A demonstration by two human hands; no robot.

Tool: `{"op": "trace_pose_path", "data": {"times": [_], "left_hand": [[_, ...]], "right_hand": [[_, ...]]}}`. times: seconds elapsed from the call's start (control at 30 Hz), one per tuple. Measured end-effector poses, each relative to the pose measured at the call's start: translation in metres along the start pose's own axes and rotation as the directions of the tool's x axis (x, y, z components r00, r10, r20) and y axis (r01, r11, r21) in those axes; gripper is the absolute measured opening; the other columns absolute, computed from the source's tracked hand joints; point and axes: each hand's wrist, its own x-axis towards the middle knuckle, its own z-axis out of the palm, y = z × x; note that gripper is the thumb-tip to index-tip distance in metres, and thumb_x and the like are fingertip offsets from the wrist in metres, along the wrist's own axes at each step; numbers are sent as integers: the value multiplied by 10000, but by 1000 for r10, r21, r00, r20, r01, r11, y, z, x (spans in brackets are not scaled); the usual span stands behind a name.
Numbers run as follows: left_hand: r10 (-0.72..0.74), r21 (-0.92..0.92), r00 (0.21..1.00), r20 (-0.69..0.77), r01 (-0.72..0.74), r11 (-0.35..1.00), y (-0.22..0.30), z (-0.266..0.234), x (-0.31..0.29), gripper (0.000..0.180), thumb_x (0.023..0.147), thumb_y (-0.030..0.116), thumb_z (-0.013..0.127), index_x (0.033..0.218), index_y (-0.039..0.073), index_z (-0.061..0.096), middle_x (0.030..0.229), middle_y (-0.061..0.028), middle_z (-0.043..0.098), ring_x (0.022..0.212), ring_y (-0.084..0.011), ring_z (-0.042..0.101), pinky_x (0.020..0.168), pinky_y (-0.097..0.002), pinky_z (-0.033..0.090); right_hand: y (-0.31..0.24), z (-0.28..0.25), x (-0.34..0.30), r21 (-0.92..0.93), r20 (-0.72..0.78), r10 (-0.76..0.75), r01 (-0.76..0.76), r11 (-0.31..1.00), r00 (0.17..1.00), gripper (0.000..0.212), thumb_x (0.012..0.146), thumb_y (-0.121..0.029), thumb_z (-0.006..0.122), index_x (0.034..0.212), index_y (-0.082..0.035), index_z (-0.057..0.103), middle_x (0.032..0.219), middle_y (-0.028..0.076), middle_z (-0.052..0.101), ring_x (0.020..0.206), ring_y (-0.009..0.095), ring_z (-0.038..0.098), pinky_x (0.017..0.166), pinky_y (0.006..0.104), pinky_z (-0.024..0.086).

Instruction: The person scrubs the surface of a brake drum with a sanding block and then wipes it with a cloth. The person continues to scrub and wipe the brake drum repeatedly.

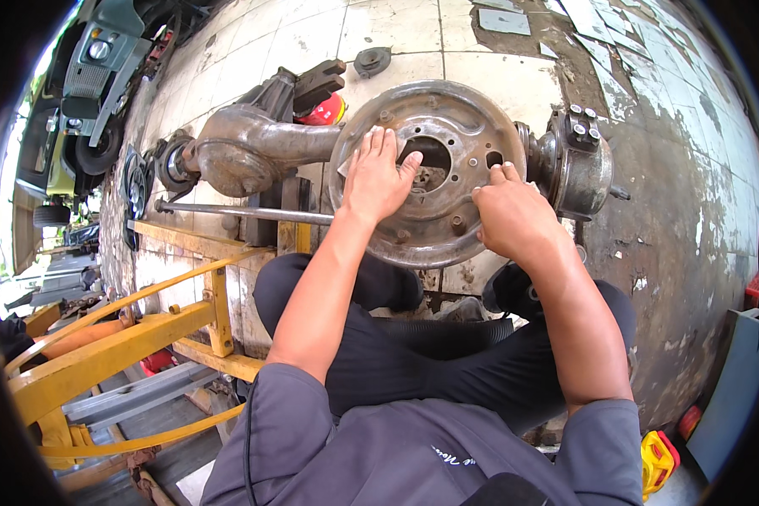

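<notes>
A round, worn steel brake backing plate (422,232), with a large centre hole and smaller bolt holes, stands in front of me over an axle housing (244,148). My left hand (375,177) lies flat on its left side, fingers stretched and thumb reaching to the centre hole. A pale corner shows beside that hand; what it belongs to is hidden. On the plate's right side my right hand (519,211) is closed, its curled fingertips at the oval slot. The undersides of both hands are hidden.
A metal hub (578,160) with bolts sits right of the plate. A thin rod (244,211) runs along the left. Yellow metal framing (126,350) fills the lower left. Beyond the plate lies a small round part (371,61) on the tiles. A vehicle (88,76) stands far left.
</notes>
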Motion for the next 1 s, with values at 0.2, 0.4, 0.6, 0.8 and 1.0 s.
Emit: {"op": "trace_pose_path", "data": {"times": [0.2, 0.4, 0.6, 0.8, 1.0], "left_hand": [[43, -109, 995, -87, -53, 993, -30, -4, -12, 592, 1045, 369, 500, 1463, -46, 443, 1506, -284, 433, 1434, -399, 386, 1185, -421, 324], [-44, -280, 958, -285, -39, 959, -17, -14, -8, 456, 1027, 255, 523, 1383, -30, 535, 1376, -246, 580, 1300, -437, 521, 1103, -461, 421], [167, 15, 960, -225, -168, 986, -31, 3, 2, 438, 1041, 275, 497, 1344, -33, 568, 1382, -235, 581, 1329, -399, 508, 1116, -456, 406], [167, 69, 966, -197, -156, 985, -24, 8, 15, 432, 1060, 274, 449, 1300, -53, 599, 1360, -249, 593, 1330, -383, 513, 1115, -447, 417], [81, 48, 972, -220, -72, 996, -12, 10, 15, 435, 1063, 264, 429, 1268, -71, 614, 1334, -252, 608, 1303, -382, 540, 1090, -450, 445]], "right_hand": [[1, 3, -1, 20, -25, -16, 16, 1000, 1000, 290, 865, -60, 592, 1101, 32, 732, 1462, 310, 484, 1418, 407, 429, 1113, 490, 420], [3, 6, -1, 2, -37, -13, 13, 1000, 999, 295, 863, -66, 594, 1108, 21, 735, 1470, 307, 477, 1427, 404, 419, 1105, 486, 424], [1, 9, 0, 24, -39, -21, 22, 999, 999, 299, 864, -65, 597, 1117, 20, 732, 1485, 304, 463, 1434, 403, 409, 1102, 500, 423], [-2, -2, -3, 12, -1, 5, -5, 1000, 1000, 294, 868, -62, 598, 1113, 31, 729, 1481, 307, 464, 1428, 407, 414, 1110, 503, 418], [-4, -2, -2, 7, 16, 5, -5, 1000, 1000, 297, 858, -59, 606, 1111, 38, 727, 1470, 323, 467, 1425, 411, 416, 1109, 516, 416]]}}
